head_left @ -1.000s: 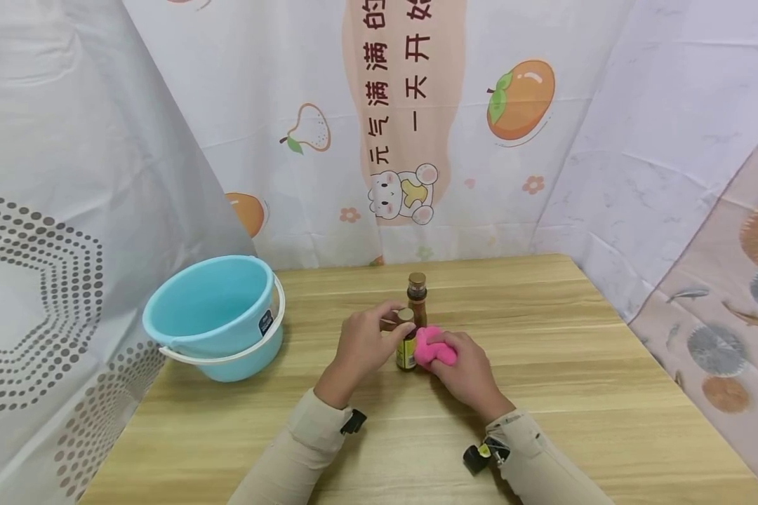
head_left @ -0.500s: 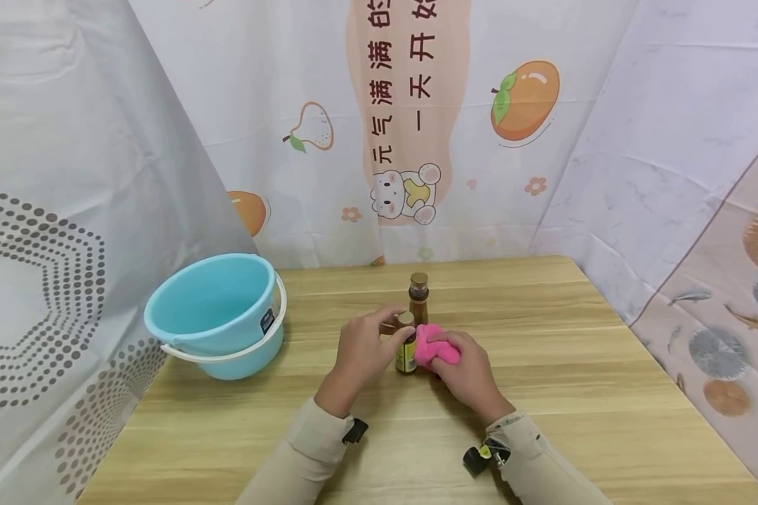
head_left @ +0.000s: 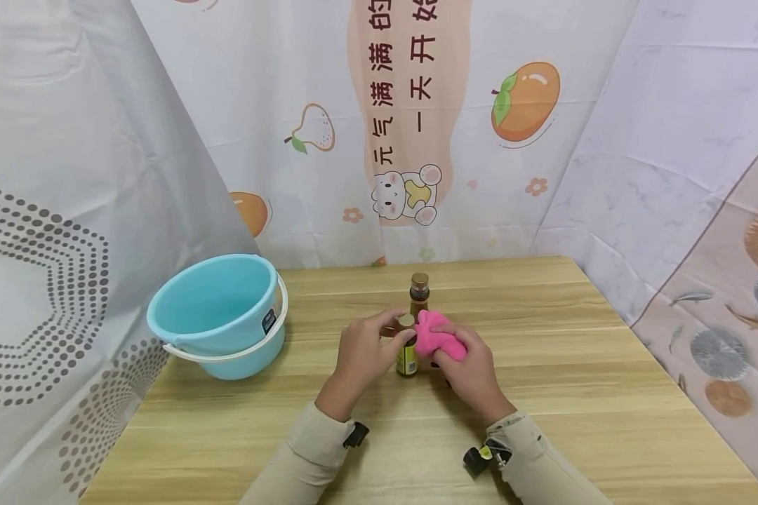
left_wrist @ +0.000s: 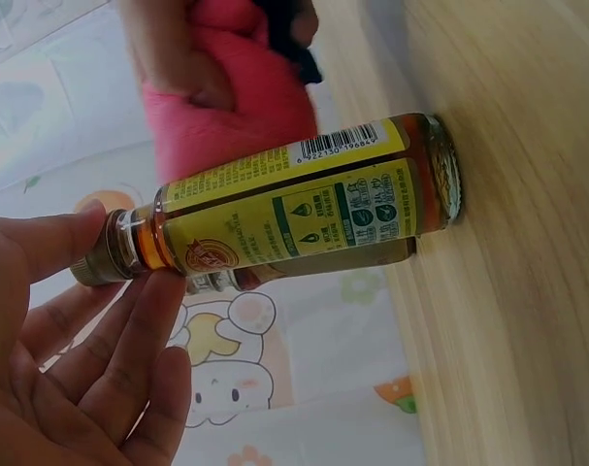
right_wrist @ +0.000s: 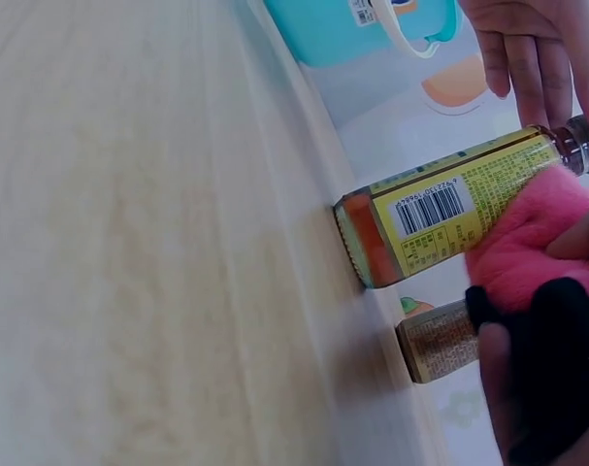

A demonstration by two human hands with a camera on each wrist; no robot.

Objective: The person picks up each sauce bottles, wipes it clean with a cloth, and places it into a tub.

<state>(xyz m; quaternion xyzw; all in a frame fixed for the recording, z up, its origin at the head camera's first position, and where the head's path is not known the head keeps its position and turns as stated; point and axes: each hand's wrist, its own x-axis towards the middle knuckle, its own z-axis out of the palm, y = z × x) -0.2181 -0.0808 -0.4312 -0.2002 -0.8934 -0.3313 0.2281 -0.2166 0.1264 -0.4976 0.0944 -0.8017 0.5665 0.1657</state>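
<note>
A glass bottle with a yellow label (left_wrist: pixel 294 199) stands upright near the middle of the table. My left hand (head_left: pixel 361 352) pinches it at the cap and neck between thumb and fingers. Bunched in my right hand (head_left: pixel 475 366) is a fluffy pink cloth (head_left: pixel 441 338), held against the bottle's right side near the shoulder. A dark, soft-looking piece (right_wrist: pixel 551 364) hangs below the pink part, under the right fingers. Just behind stands a second, taller bottle (head_left: pixel 420 289) with a gold-coloured cap, its lower part hidden by the first bottle and the cloth.
A light blue bucket (head_left: pixel 267 280) with a white handle stands at the left of the wooden table (head_left: pixel 543 449). Printed curtains (head_left: pixel 303 203) hang behind the table's back edge and along both sides.
My right hand has moved the pink cloth a little up the bottle, from mid-body towards the shoulder. The left hand keeps its pinch on the neck; the second bottle stays put.
</note>
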